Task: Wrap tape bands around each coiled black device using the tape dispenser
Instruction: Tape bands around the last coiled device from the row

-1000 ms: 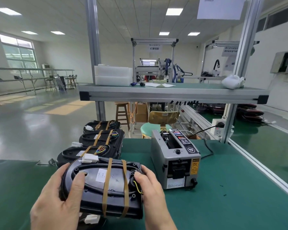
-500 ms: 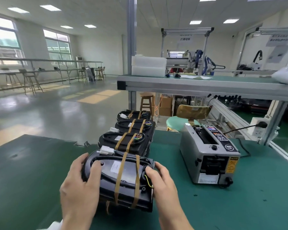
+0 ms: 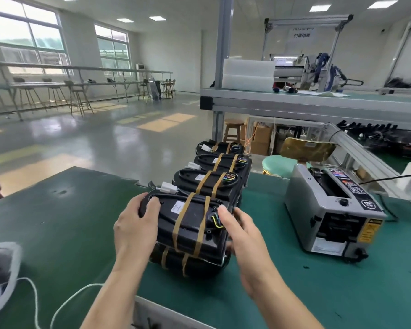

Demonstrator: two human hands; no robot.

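Observation:
A black coiled device (image 3: pixel 190 222) with two brown tape bands across it lies on top of another banded black device (image 3: pixel 188 260) on the green table (image 3: pixel 69 222). My left hand (image 3: pixel 134 230) grips its left end and my right hand (image 3: pixel 242 236) grips its right end, by the coloured wires. Behind it, more banded black devices (image 3: pixel 214 184) stand in a row running away from me. The grey tape dispenser (image 3: pixel 330 210) sits to the right, apart from my hands.
A black power cable (image 3: pixel 384 179) runs from the dispenser to a socket at the right. A white cord (image 3: pixel 64 302) and a white-edged object (image 3: pixel 3 269) lie at the lower left. An upper shelf (image 3: pixel 318 103) spans the bench above.
The view has swung left and closer. Both hands moved the banded device forward and set it against the row, on the lower device.

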